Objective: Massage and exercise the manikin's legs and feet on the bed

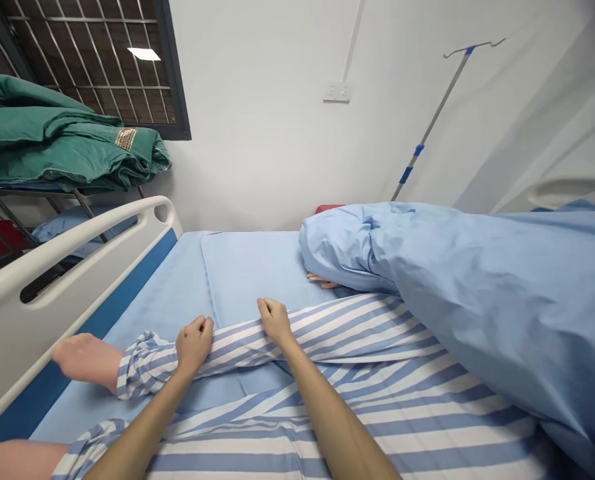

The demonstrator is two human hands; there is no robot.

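Forearms, fingers seemingly round trouser edge

White wall, one socket

Left of the socket is a barred window with a bright light patch; lower left, a metal rack bearing green fabric, then a white bed panel. Right of the socket stands a drip pole.
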